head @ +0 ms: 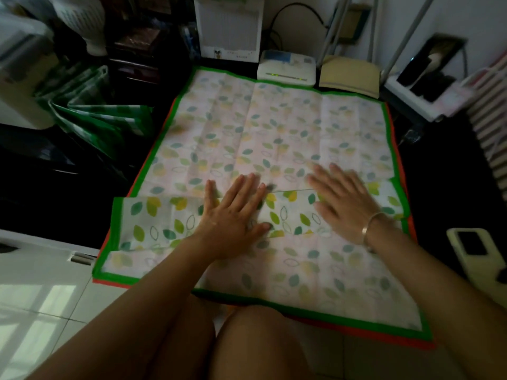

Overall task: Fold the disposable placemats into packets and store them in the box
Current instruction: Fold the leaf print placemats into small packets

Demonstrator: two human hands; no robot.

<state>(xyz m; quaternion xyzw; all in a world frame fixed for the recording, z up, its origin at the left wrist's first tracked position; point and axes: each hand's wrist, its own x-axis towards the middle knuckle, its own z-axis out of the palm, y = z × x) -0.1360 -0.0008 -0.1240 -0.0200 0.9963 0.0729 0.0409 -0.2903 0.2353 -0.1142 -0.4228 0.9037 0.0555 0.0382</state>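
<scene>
A large leaf-patterned placemat (274, 127) with a green border lies spread on a dark low table. A folded strip (153, 220) of it, brighter in colour, runs across the near part from left to right. My left hand (233, 212) lies flat on this strip with fingers spread. My right hand (343, 196), a bracelet on its wrist, presses flat on the strip further right. Under the green-edged mat a red edge (356, 329) of another mat shows along the near and side borders. I see no storage box that I can name for sure.
A crumpled green-and-white sheet (90, 116) lies at the left. A white device (286, 68) and a beige pad (348, 75) sit behind the mat. A phone (474, 250) rests at the right. My knees (247, 344) are below the mat's near edge, over white floor tiles (41, 303).
</scene>
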